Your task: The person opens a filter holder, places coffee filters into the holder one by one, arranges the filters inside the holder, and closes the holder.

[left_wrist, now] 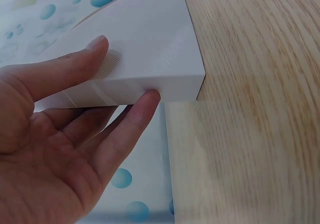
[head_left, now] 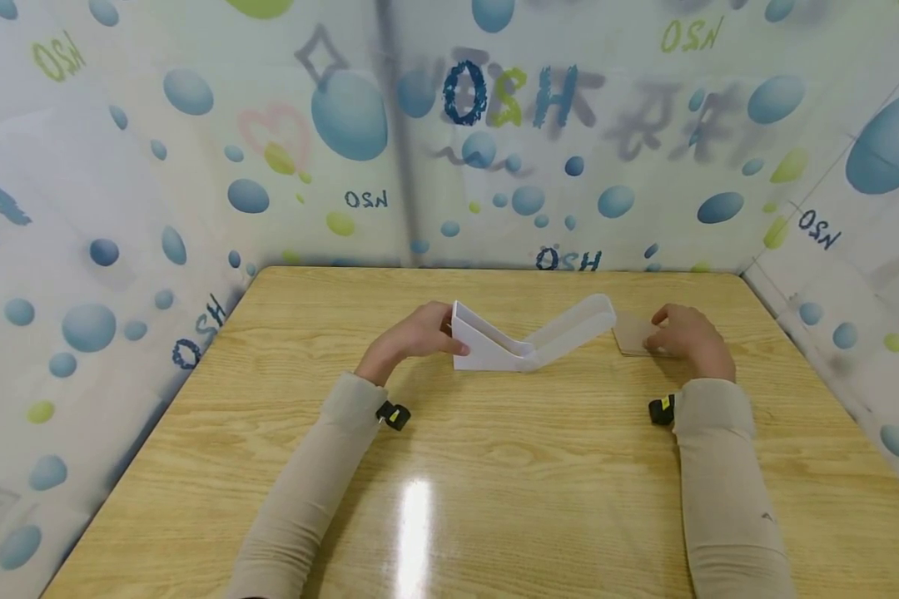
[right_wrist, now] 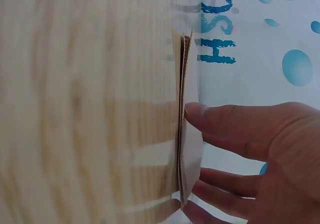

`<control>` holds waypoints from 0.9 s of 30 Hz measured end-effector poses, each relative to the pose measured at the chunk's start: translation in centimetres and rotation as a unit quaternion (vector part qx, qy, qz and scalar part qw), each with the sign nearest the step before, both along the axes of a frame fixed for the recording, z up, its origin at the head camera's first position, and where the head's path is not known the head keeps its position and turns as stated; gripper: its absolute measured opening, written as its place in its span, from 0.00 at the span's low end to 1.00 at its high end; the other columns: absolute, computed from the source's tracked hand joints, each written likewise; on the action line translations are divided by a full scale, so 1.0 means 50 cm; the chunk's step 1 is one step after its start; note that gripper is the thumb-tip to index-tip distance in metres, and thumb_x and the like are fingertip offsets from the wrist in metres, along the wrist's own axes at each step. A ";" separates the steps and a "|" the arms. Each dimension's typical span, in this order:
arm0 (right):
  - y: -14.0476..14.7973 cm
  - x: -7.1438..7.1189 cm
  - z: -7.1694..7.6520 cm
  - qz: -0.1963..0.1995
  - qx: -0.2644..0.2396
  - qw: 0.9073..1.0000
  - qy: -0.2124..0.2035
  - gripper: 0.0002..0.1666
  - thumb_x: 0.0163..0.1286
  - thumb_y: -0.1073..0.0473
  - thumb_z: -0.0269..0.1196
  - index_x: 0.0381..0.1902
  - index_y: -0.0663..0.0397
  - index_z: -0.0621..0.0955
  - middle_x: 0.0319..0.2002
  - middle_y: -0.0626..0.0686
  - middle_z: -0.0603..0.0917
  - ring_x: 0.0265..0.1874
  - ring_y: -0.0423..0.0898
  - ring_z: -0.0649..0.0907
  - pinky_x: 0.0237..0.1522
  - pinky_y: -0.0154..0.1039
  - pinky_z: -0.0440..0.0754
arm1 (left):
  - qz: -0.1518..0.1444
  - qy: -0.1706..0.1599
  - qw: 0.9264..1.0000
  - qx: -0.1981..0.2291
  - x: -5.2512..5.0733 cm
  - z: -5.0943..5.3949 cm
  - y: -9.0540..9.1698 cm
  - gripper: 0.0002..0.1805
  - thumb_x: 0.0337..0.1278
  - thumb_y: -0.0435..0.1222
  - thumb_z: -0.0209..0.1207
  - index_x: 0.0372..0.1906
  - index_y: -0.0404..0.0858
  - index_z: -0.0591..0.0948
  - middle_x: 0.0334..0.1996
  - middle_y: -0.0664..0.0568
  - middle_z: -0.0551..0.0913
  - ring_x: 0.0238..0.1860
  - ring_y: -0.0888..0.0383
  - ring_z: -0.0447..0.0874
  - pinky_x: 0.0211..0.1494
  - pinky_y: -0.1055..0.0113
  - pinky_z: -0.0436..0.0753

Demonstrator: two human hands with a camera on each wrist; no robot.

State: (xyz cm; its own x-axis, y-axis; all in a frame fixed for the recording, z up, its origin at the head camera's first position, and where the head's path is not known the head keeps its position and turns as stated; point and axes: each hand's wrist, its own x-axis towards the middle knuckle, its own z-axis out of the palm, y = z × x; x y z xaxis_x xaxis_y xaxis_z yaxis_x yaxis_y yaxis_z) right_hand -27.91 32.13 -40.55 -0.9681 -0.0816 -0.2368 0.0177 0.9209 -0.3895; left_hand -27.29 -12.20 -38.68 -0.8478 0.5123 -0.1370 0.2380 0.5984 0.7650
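A white box-like holder [head_left: 489, 343] stands on the table; its left half has a sloping open top. A long white flap or trough [head_left: 573, 326] joins it at a low bend and angles up to the right. My left hand [head_left: 422, 330] grips the holder's left end, thumb [left_wrist: 95, 59] on its side face and fingers at its upright end. Farther right, a thin stack of brown paper-like pieces [head_left: 629, 333] lies on the table. My right hand [head_left: 682, 333] holds this stack [right_wrist: 189, 149] with thumb and curved fingers. One edge looks jagged; some fingertips are hidden.
The wooden table [head_left: 509, 466] reaches to a patterned backdrop [head_left: 487, 225] at the back and sides. A bright reflection lies on the tabletop near the front. Dark camera mounts [head_left: 394, 415] sit at both wrists.
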 end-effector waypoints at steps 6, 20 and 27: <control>0.001 -0.001 -0.001 -0.013 0.001 1.000 0.003 0.34 0.69 0.55 0.64 0.65 0.72 0.70 0.63 0.77 0.73 0.56 0.70 0.75 0.56 0.66 0.74 | -0.001 0.004 1.000 0.000 0.000 0.001 0.002 0.23 0.60 0.30 0.69 0.60 0.34 0.80 0.55 0.42 0.87 0.52 0.48 0.86 0.57 0.56 0.83; -0.008 0.007 0.007 -0.032 -0.003 0.999 -0.018 0.34 0.70 0.54 0.63 0.65 0.75 0.72 0.62 0.76 0.74 0.55 0.70 0.76 0.55 0.65 0.75 | 0.001 0.002 1.000 0.000 0.003 0.002 0.003 0.23 0.61 0.30 0.69 0.60 0.34 0.80 0.56 0.41 0.86 0.53 0.48 0.86 0.57 0.56 0.83; -0.011 0.006 0.004 -0.037 -0.008 0.999 -0.007 0.34 0.68 0.55 0.64 0.65 0.71 0.72 0.63 0.75 0.74 0.54 0.69 0.76 0.52 0.64 0.76 | 0.000 0.006 1.000 -0.004 0.005 0.004 0.002 0.22 0.61 0.30 0.69 0.60 0.34 0.80 0.56 0.41 0.86 0.53 0.48 0.86 0.57 0.55 0.83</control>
State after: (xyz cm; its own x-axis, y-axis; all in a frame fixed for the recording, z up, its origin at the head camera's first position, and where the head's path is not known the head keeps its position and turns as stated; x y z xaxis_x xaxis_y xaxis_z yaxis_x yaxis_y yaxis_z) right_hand -27.60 31.58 -40.33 -0.9684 -0.0143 -0.2491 0.0902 0.9107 -0.4030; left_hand -27.03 -12.07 -38.50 -0.8498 0.5106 -0.1312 0.2467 0.6051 0.7570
